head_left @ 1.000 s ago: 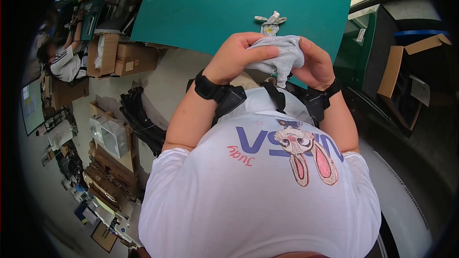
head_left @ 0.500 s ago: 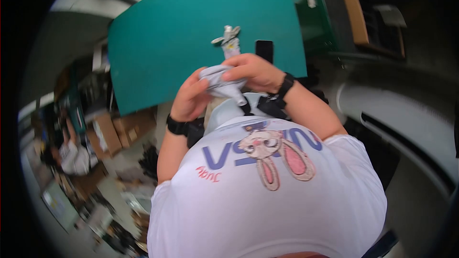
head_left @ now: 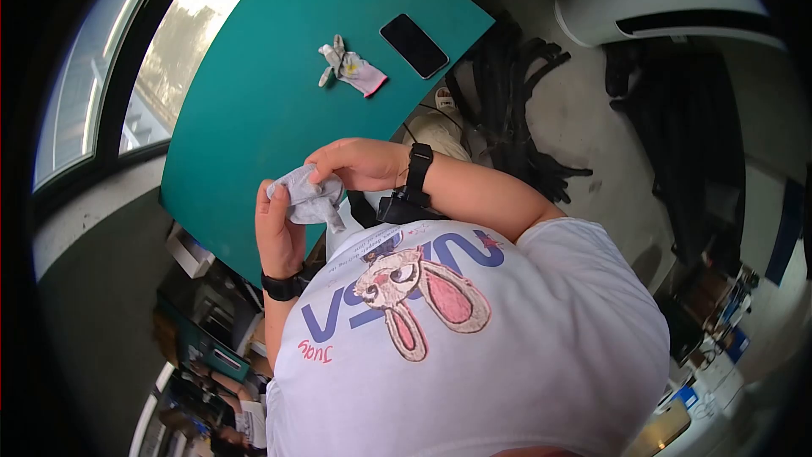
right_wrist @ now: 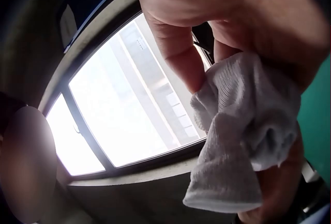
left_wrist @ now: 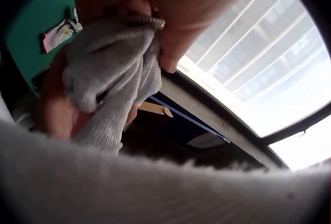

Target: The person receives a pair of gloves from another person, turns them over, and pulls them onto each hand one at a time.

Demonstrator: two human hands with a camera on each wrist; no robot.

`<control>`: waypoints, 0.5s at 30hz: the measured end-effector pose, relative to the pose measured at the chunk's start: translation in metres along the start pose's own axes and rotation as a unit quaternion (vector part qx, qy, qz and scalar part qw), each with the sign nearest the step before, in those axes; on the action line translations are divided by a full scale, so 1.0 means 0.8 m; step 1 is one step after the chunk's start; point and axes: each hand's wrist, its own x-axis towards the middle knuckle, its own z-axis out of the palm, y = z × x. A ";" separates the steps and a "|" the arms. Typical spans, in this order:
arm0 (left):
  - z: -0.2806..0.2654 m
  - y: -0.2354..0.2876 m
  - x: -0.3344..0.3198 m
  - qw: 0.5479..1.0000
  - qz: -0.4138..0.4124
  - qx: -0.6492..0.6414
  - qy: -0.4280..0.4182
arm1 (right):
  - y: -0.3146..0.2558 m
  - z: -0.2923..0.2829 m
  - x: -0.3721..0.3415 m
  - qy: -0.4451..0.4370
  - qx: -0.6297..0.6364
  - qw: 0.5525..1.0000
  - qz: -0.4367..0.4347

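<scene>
A bunched grey knitted cloth (head_left: 309,196) is held up between my two hands in front of my chest, beside the table's near edge in the head view. My left hand (head_left: 277,233) pinches its left side, thumb on top. From the other side my right hand (head_left: 362,164) grips it between thumb and fingers. In the left wrist view the cloth (left_wrist: 111,61) shows a stitched hem at the top. A tube-shaped end of the cloth (right_wrist: 225,177) hangs down in the right wrist view. Its folds hide some fingertips.
On the green table (head_left: 245,118) lie a white glove (head_left: 362,74) with a pink cuff and yellow print, and a black phone (head_left: 414,46) near the edge. A window (head_left: 161,51) is beyond the table. Black strips (head_left: 516,118) lie on the floor at right.
The head view has swung round, so the table, glove and phone appear turned and the window shows at left. Both hands keep hold of the cloth throughout.
</scene>
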 end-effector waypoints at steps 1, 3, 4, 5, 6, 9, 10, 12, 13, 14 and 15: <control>-0.004 0.001 -0.001 1.000 -0.002 0.005 -0.013 | 0.003 0.009 -0.001 0.007 0.009 1.000 -0.014; -0.011 0.003 -0.005 0.999 -0.003 0.011 -0.037 | 0.012 0.020 -0.001 0.021 0.013 0.999 -0.044; -0.018 0.003 -0.005 0.998 -0.004 0.018 -0.052 | 0.018 0.023 0.004 0.026 0.008 0.998 -0.059; -0.029 0.004 -0.004 0.997 -0.005 0.026 -0.066 | 0.022 0.024 0.009 0.031 0.005 0.997 -0.074; -0.029 0.009 -0.004 0.996 -0.008 0.035 -0.079 | 0.027 0.023 0.011 0.033 0.002 0.996 -0.083; -0.016 0.020 -0.008 0.998 -0.030 0.011 -0.059 | 0.043 0.019 0.017 0.041 0.003 0.994 -0.104; -0.021 0.017 -0.004 0.998 -0.035 0.008 -0.050 | 0.045 0.018 0.017 0.048 0.003 0.993 -0.105; -0.031 0.007 0.003 0.998 -0.045 0.000 -0.032 | 0.047 0.014 0.017 0.061 0.002 0.993 -0.104; -0.032 0.004 0.005 0.999 -0.045 -0.001 -0.027 | 0.047 0.011 0.018 0.069 0.000 0.992 -0.102; -0.031 0.002 0.005 0.999 -0.046 -0.001 -0.020 | 0.049 0.009 0.018 0.075 0.001 0.992 -0.098; -0.031 0.001 0.004 0.999 -0.047 -0.001 -0.011 | 0.050 0.009 0.018 0.075 0.004 0.992 -0.100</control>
